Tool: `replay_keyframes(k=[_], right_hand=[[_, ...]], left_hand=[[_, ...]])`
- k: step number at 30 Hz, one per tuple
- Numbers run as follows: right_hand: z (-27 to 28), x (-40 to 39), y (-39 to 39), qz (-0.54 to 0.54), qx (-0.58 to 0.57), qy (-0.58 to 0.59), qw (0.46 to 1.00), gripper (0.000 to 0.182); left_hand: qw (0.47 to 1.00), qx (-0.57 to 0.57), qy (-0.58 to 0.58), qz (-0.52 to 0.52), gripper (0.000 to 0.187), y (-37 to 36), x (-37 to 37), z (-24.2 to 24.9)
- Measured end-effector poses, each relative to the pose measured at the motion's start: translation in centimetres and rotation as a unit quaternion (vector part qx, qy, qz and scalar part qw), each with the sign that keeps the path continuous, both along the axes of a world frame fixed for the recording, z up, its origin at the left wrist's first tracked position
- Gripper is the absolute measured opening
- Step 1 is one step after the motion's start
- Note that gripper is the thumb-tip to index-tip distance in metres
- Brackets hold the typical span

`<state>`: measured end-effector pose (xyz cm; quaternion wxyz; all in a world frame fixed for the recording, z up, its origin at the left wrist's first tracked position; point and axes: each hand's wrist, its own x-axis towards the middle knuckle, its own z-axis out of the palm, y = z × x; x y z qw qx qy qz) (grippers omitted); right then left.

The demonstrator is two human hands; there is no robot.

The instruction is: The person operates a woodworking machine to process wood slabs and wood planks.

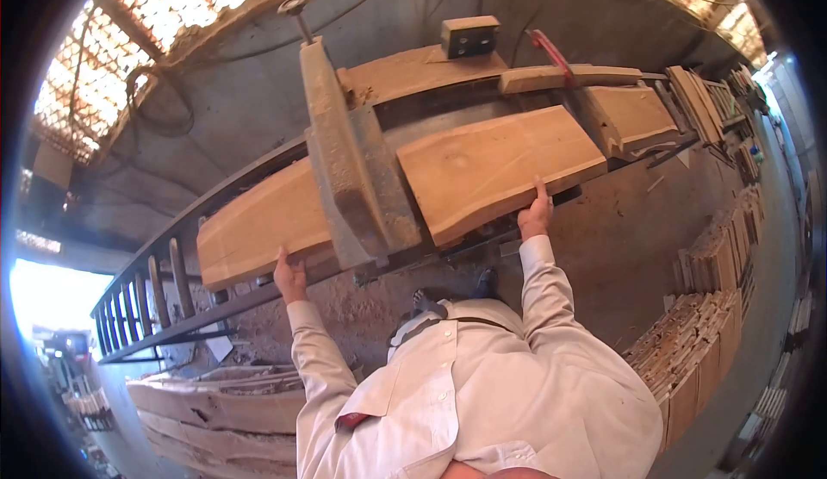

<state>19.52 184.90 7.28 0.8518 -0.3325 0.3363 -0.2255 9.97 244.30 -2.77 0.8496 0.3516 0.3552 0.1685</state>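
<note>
Gripping near edges at both sides, we have our left hand on a long, pale-brown wooden slab and our right hand on a broad, orange-brown wooden slab. Each hand shows one digit upright against its edge; the other fingers look curled beneath, though we cannot tell how tightly. Whether both surfaces are one plank, we cannot tell. The wood looks heavy and stiff, perhaps slick with dust, so the lower edge, supported from beneath at both ends, seems the surest hold. Between our fingers stands a dusty grey metal machine head; beyond the right fingertips lies a red-handled tool.
</note>
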Motion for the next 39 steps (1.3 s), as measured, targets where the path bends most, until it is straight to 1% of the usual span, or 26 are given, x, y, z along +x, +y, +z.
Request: replay_keyframes(k=[1,2,3,4,5,6,7,8,9,11,12,15,19,20,23,24,25,26,27,29,30,31,32,35,36,39], right_hand=[[0.2,-0.3,-1.1,0.003,-0.009,-0.003,1.000,0.038],[0.1,-0.9,-2.3,-0.004,-0.020,-0.007,1.000,0.037],[0.1,-1.5,-3.8,-0.015,-0.032,-0.014,0.999,0.036],[-0.1,-2.0,-4.9,-0.058,-0.058,0.015,0.997,0.031],[0.7,-2.6,-5.9,-0.076,-0.055,0.007,0.996,0.031],[1.8,-3.4,-6.5,-0.089,-0.050,0.004,0.995,0.030],[2.4,-4.2,-7.2,-0.096,-0.044,0.002,0.994,0.030],[2.5,-4.4,-8.3,-0.110,-0.072,-0.012,0.991,0.035],[2.8,-4.8,-9.6,-0.099,-0.064,-0.020,0.993,0.040],[4.2,-5.5,-12.4,-0.074,-0.046,-0.040,0.995,0.050],[5.2,-5.6,-13.7,-0.065,-0.039,-0.021,0.997,0.056],[4.6,-4.6,-20.9,-0.054,-0.038,-0.045,0.997,0.060],[4.1,-0.9,-32.2,-0.082,-0.066,-0.079,0.991,0.054],[3.9,0.3,-35.4,-0.082,-0.079,-0.086,0.990,0.054],[5.1,3.1,-43.0,-0.063,-0.087,-0.053,0.993,0.053],[4.9,4.3,-45.8,-0.048,-0.098,-0.055,0.993,0.054],[4.6,6.2,-48.8,-0.015,-0.062,-0.080,0.995,0.052],[4.7,8.2,-51.2,-0.043,-0.074,-0.047,0.995,0.051],[6.0,9.6,-51.9,-0.029,-0.048,-0.041,0.998,0.059],[5.4,13.4,-54.7,-0.016,-0.057,-0.065,0.996,0.072],[3.7,15.0,-56.8,0.001,-0.136,0.023,0.990,0.081],[0.9,16.8,-59.1,0.015,-0.218,0.107,0.970,0.090],[-1.6,18.1,-60.6,0.026,-0.296,0.189,0.936,0.099],[-6.0,21.4,-60.8,0.014,-0.363,0.246,0.899,0.123],[-5.9,21.7,-60.5,0.021,-0.370,0.208,0.905,0.133],[-5.6,21.8,-60.6,0.029,-0.368,0.189,0.910,0.125]], left_hand=[[1.000,-0.006,-0.003,-0.023,0.035,1.1,0.0,-1.6],[0.911,0.356,0.090,-0.187,0.044,-0.3,-0.8,0.3],[0.674,0.676,0.204,-0.217,0.055,-1.6,-1.5,2.3],[0.733,0.612,0.119,-0.270,0.066,0.8,-1.0,-0.5],[0.777,0.589,0.043,-0.218,0.051,0.5,-1.1,-1.1],[0.807,0.564,-0.038,-0.171,0.037,0.2,-1.2,-1.5],[0.949,0.280,-0.061,-0.130,0.024,-0.2,-0.5,-0.3],[0.995,-0.032,-0.068,-0.073,0.012,-0.3,-0.1,0.9],[0.997,-0.017,-0.047,-0.064,0.012,-0.9,-0.7,2.0],[0.999,0.016,-0.009,-0.044,0.016,-2.4,-2.9,3.6],[0.998,0.022,-0.018,-0.052,0.014,-2.9,-4.1,3.2],[0.999,0.005,-0.010,-0.047,0.014,-5.9,-7.7,1.8],[0.999,0.006,-0.011,-0.034,0.017,-15.2,-10.9,1.9],[0.999,-0.003,-0.020,-0.033,0.014,-18.2,-11.0,2.8],[0.997,-0.002,-0.024,-0.069,0.017,-22.1,-12.2,0.3],[0.999,0.002,-0.007,-0.037,0.018,-24.5,-11.9,1.2],[1.000,0.004,0.012,-0.003,0.020,-28.2,-10.7,3.2],[0.999,0.003,0.033,0.032,0.021,-31.5,-9.7,4.6],[0.999,0.004,0.030,0.042,0.023,-33.8,-9.3,4.9],[0.998,0.005,0.022,0.055,0.026,-37.7,-8.3,5.2],[0.998,0.010,0.020,0.059,0.026,-39.5,-7.8,5.4],[0.998,0.013,0.016,0.060,0.027,-41.4,-7.0,5.5],[0.998,0.018,0.014,0.060,0.028,-43.0,-6.3,5.7],[0.998,0.036,-0.009,0.043,0.030,-47.0,-3.4,6.2],[0.999,0.025,-0.004,0.046,0.030,-48.1,-3.0,6.4],[0.999,0.012,-0.014,0.037,0.031,-49.6,1.0,6.9]])
